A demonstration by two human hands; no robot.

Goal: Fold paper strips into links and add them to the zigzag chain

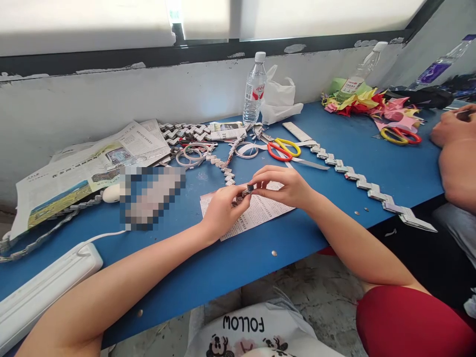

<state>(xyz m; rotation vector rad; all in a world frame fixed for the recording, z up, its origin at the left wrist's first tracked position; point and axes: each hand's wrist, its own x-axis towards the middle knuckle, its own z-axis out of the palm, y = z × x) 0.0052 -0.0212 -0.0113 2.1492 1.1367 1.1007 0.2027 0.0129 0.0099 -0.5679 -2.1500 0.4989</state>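
Over the blue table, my left hand [222, 210] holds the near end of a folded newspaper chain [227, 173], fingers closed round it. My right hand [284, 187] meets it at the fingertips, pinching a small dark folded paper piece [250, 188] at the chain's end. Part of that end is hidden by my fingers. Beneath both hands lies a printed newspaper sheet [260, 210]. The zigzag chain runs back from my left hand toward rolls of tape [246, 150].
Red and yellow scissors [284, 149] lie open behind my right hand. Another long chain [366, 184] stretches right. A water bottle [255, 91] and newspapers [92, 163] stand at the back and left. A white power strip [48, 292] is front left; another person's hands [455, 144] are at right.
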